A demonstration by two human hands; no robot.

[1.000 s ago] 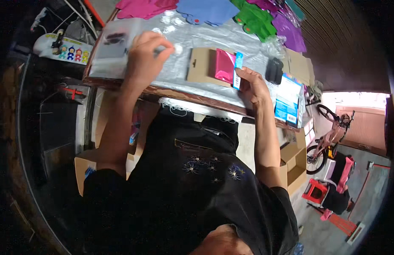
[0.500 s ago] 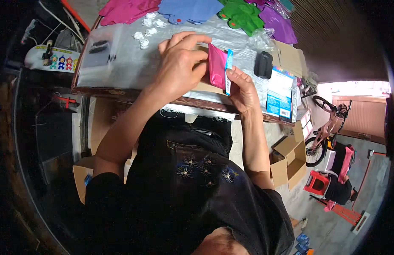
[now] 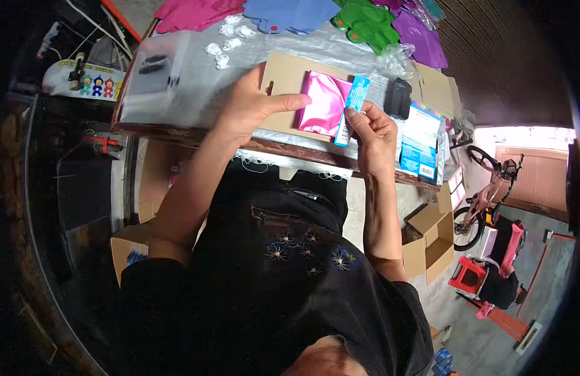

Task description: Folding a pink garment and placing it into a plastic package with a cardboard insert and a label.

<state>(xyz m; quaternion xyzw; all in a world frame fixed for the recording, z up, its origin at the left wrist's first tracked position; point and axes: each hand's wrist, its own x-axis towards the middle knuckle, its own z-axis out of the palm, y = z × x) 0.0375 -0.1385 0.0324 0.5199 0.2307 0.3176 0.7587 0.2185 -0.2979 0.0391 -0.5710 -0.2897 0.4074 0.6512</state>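
A shiny pink folded packet (image 3: pixel 327 100) lies against a tan cardboard sheet (image 3: pixel 290 66) that has a small slot near its left edge. A narrow blue printed card (image 3: pixel 357 91) runs along the packet's right side. My left hand (image 3: pixel 252 108) holds the sheet from the left, thumb pressed on the packet and the other fingers hidden behind the cardboard. On the right, my right hand (image 3: pixel 374 130) is closed, pinching the blue card between thumb and fingers. Both hands are above the table's near edge.
Pink (image 3: pixel 199 14), blue (image 3: pixel 290 15) and green cloth pieces (image 3: pixel 365 25) lie along the table's far side, near white string bundles (image 3: pixel 230 44). A black case (image 3: pixel 398 98) and blue-and-white card (image 3: pixel 419 141) sit right. Below stands an open carton (image 3: pixel 431 241); another person (image 3: pixel 500 285) is farther right.
The packet has turned from steeply tilted to facing up, baring the cardboard behind it. My left hand has moved from over the packet's top to its left edge.
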